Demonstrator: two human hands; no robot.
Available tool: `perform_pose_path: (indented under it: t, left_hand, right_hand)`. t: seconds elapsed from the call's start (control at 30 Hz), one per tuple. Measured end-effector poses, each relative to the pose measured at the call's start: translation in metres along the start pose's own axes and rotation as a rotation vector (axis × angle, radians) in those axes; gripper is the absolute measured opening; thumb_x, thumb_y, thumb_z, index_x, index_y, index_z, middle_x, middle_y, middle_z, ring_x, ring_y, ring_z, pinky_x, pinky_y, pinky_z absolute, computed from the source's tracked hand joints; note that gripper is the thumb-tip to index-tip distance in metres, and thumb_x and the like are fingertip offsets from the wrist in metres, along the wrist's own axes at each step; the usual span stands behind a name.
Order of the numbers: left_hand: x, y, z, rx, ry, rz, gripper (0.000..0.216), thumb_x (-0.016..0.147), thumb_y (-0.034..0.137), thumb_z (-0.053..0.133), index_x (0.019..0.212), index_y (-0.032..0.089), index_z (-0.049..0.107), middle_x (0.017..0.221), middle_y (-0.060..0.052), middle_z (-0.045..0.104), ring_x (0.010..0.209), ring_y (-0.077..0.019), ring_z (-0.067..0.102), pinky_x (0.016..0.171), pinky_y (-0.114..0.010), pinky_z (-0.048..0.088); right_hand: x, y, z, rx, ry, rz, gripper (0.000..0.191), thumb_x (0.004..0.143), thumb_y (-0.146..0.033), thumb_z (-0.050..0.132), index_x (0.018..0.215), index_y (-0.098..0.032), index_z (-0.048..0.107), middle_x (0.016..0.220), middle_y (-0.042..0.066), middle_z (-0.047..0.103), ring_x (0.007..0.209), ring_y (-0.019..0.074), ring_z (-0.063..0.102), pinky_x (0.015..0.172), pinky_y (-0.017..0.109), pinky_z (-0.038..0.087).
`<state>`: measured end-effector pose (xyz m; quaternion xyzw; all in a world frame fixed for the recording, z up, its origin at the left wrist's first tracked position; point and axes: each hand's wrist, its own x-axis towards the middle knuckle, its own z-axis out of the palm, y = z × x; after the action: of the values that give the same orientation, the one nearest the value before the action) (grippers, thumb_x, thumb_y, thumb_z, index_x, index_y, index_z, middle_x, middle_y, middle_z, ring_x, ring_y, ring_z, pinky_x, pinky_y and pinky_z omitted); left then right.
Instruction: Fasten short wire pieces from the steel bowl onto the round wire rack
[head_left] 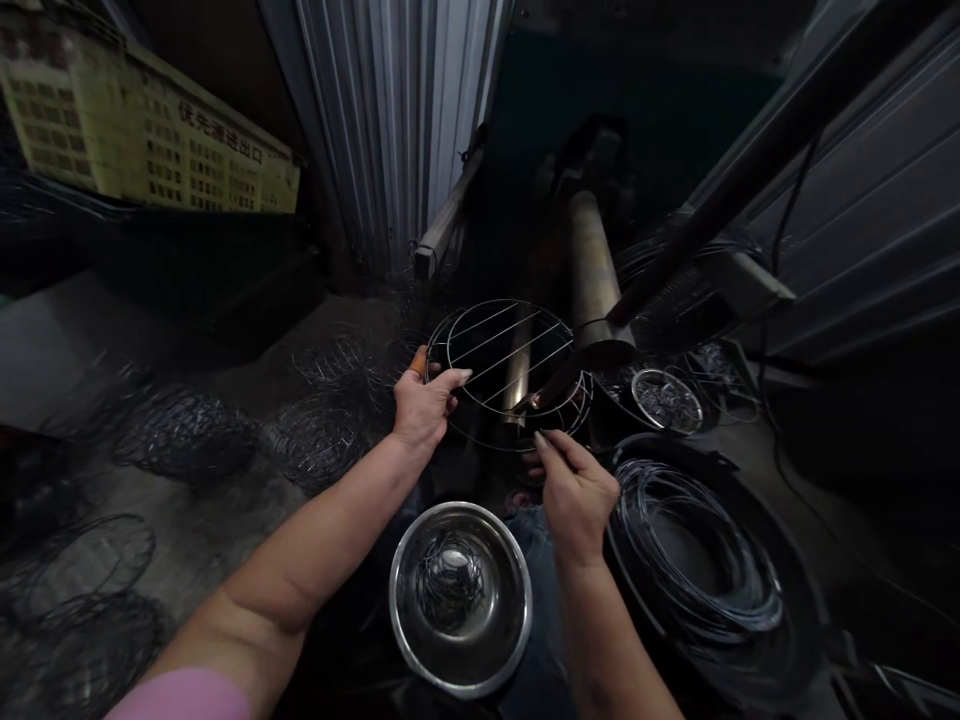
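Rack [512,356] of thin wire, circular, silvery, barred straight across

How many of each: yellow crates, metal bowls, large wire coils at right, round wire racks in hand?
Yellow crate: 1
Metal bowls (near, far): 2
Large wire coil at right: 1
Round wire rack in left hand: 1
Total: 5

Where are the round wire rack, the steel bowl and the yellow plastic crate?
Round wire rack [510,350]: head view, on a crossbar.
Steel bowl [491,635]: head view, bare inner wall.
Yellow plastic crate [185,140]: head view, side wall.
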<state>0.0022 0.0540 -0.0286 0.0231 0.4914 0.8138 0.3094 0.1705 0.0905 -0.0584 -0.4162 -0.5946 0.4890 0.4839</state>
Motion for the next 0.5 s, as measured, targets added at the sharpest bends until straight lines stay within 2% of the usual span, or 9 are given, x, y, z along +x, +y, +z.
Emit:
perform_pose_path:
  t: [0.07,0.17,0.3,0.4,0.5]
  left_hand:
    - [0.002,0.002,-0.001,-0.003,-0.004,0.004,0.091,0.044,0.019,0.082,0.128,0.019,0.046,0.084,0.003,0.046,0.056,-0.0050,0.048,0.043,-0.017,0.034]
    - [0.003,0.002,-0.003,0.006,0.009,0.019,0.090,0.043,0.018,0.083,0.126,0.019,0.049,0.089,0.002,0.046,0.057,-0.0046,0.050,0.043,-0.017,0.034]
    - [0.000,-0.001,-0.004,0.016,0.013,0.000,0.091,0.043,0.018,0.083,0.127,0.019,0.049,0.097,0.000,0.045,0.060,-0.0047,0.051,0.043,-0.017,0.036]
    - [-0.004,-0.002,-0.004,0.006,-0.002,0.003,0.093,0.044,0.017,0.083,0.130,0.019,0.048,0.101,-0.001,0.045,0.061,-0.0051,0.052,0.043,-0.018,0.037]
    - [-0.008,-0.001,-0.003,-0.005,0.008,0.016,0.094,0.044,0.014,0.082,0.131,0.019,0.047,0.105,-0.002,0.045,0.058,-0.0046,0.052,0.042,-0.018,0.035]
  right_hand:
    - [-0.004,-0.002,0.001,0.118,0.047,-0.045,0.036,0.075,-0.040,0.072,0.094,-0.009,0.069,0.086,0.009,0.063,0.068,0.0141,0.061,0.057,0.023,0.052]
    - [-0.008,-0.006,-0.003,0.100,-0.011,-0.128,0.030,0.077,-0.035,0.071,0.094,-0.011,0.069,0.089,0.008,0.063,0.072,0.0138,0.062,0.062,0.023,0.054]
    - [-0.006,-0.004,-0.006,-0.008,-0.048,-0.025,0.036,0.073,-0.039,0.071,0.093,-0.009,0.070,0.085,0.009,0.063,0.063,0.0118,0.060,0.055,0.020,0.051]
    - [-0.003,0.000,-0.003,-0.048,-0.043,0.078,0.047,0.072,-0.045,0.070,0.101,-0.009,0.069,0.082,0.008,0.063,0.057,0.0110,0.056,0.049,0.019,0.047]
    - [-0.002,0.000,0.001,-0.117,-0.050,0.084,0.047,0.073,-0.047,0.067,0.100,-0.008,0.069,0.068,0.005,0.061,0.050,0.0101,0.052,0.045,0.018,0.043]
